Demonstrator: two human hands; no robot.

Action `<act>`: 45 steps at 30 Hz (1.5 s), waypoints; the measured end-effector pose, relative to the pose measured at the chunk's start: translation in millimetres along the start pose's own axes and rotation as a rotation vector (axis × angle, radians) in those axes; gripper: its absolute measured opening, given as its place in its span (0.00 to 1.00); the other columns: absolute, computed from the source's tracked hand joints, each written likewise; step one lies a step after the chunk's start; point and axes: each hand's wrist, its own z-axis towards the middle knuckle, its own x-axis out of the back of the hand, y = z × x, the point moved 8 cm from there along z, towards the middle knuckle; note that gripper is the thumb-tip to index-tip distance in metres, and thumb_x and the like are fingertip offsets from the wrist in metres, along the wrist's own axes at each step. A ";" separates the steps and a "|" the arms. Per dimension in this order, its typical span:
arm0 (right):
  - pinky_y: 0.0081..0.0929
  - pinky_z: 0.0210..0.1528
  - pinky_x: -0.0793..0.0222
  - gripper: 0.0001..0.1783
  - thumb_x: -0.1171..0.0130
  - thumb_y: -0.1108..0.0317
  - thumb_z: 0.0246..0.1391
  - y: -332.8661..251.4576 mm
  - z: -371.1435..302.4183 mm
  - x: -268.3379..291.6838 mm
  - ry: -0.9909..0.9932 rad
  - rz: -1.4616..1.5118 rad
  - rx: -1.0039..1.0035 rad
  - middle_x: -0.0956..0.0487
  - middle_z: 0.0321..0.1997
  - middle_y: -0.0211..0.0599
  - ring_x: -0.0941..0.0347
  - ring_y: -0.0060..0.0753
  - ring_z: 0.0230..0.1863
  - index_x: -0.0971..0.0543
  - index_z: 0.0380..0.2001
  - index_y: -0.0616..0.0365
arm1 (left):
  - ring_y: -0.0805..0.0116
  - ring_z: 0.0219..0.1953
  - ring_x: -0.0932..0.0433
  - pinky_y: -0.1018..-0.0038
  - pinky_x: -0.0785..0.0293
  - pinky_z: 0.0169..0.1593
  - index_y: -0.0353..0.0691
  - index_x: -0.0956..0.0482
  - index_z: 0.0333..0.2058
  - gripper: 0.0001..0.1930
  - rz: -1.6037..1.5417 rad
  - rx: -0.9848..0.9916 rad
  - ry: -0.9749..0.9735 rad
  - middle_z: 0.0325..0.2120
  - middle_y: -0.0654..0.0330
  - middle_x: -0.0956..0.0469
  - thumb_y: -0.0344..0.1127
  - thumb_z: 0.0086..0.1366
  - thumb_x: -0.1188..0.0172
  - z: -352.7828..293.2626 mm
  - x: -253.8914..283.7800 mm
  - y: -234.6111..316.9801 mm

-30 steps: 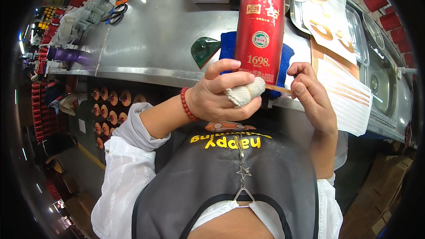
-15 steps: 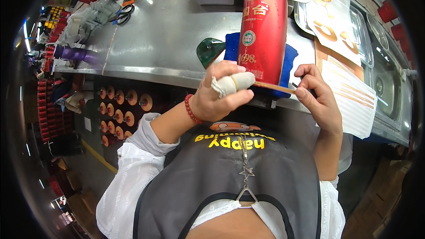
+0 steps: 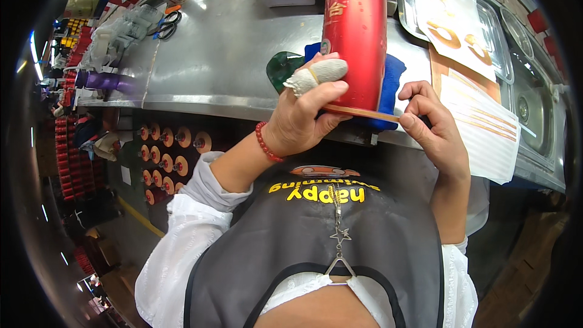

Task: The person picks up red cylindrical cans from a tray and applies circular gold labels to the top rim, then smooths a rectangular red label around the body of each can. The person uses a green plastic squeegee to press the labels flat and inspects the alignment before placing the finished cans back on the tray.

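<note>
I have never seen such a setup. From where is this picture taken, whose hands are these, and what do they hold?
There is no machine: these are the bare hands of the person wearing the camera. It sits on the head and looks down; its wide lens bends straight edges. The left hand holds a red bottle near its base, one finger wrapped in whitish material. The right hand pinches one end of a thin brownish strip, which runs along that base. A blue cloth shows under the bottle on a metal table; scissors lie farther left.
</note>
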 end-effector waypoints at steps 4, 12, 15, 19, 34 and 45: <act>0.21 0.50 0.44 0.17 0.38 0.59 0.62 1.2 0.9 2.4 0.004 -0.027 0.024 0.32 0.49 0.37 0.39 0.27 0.49 0.29 0.25 0.57 | 0.48 0.55 0.26 0.50 0.30 0.63 0.44 0.25 0.50 0.22 0.164 -0.050 -0.067 0.51 0.50 0.23 0.27 0.57 0.30 -14.2 6.5 9.8; 0.20 0.50 0.44 0.17 0.38 0.59 0.62 7.5 -2.5 4.6 0.026 0.018 0.006 0.32 0.49 0.35 0.39 0.25 0.48 0.29 0.25 0.57 | 0.63 0.55 0.27 0.57 0.33 0.66 0.49 0.19 0.32 0.09 0.292 -0.360 -0.272 0.42 0.63 0.18 0.29 0.51 0.33 -1.8 -0.3 40.4; 0.20 0.49 0.44 0.17 0.38 0.59 0.63 5.9 -2.7 5.6 0.028 0.021 0.011 0.32 0.49 0.35 0.39 0.25 0.48 0.29 0.25 0.57 | 0.64 0.56 0.27 0.54 0.37 0.68 0.51 0.17 0.35 0.10 0.337 -0.433 -0.328 0.43 0.66 0.19 0.30 0.53 0.34 -0.6 -10.4 43.7; 0.20 0.48 0.44 0.17 0.38 0.60 0.63 5.6 -1.2 5.3 0.035 -0.005 0.034 0.32 0.49 0.35 0.39 0.25 0.47 0.29 0.26 0.57 | 0.59 0.58 0.27 0.50 0.41 0.71 0.51 0.21 0.44 0.10 0.310 -0.276 -0.338 0.49 0.65 0.23 0.36 0.63 0.40 19.7 -28.7 33.4; 0.18 0.47 0.43 0.17 0.38 0.59 0.62 3.6 -8.2 7.3 0.046 0.000 0.036 0.32 0.48 0.36 0.39 0.24 0.46 0.29 0.25 0.57 | 0.57 0.51 0.25 0.56 0.26 0.58 0.44 0.21 0.33 0.09 0.166 -0.295 -0.265 0.43 0.57 0.20 0.28 0.53 0.35 6.5 1.4 38.5; 0.20 0.48 0.43 0.17 0.38 0.60 0.62 2.3 -0.3 -1.7 0.025 -0.003 0.056 0.32 0.48 0.36 0.38 0.25 0.47 0.28 0.25 0.58 | 0.47 0.55 0.24 0.43 0.37 0.66 0.44 0.27 0.44 0.19 0.074 -0.049 -0.125 0.47 0.50 0.21 0.28 0.57 0.28 7.5 -3.3 9.0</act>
